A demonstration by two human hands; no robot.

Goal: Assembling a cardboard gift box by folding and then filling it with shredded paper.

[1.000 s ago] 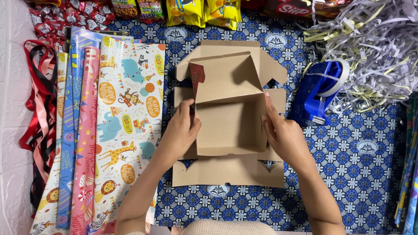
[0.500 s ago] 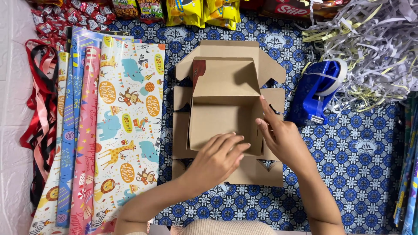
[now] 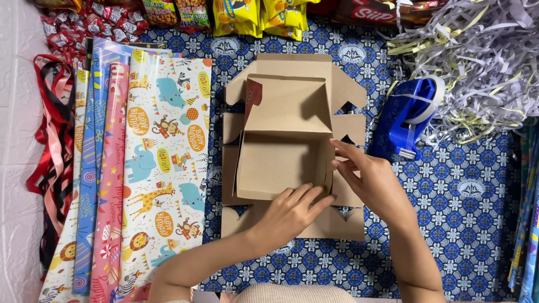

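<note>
Both bare forearms are extended up from the lower edge of the view and angled toward each other. The left hand (image 3: 289, 213) is laid palm down, fingers stretched rightward, just left of the right hand (image 3: 373, 182), whose fingers are pointed leftward, slightly curled.

Single head view, straight down, close over patterned tabletop (image 3: 466, 224)
</note>
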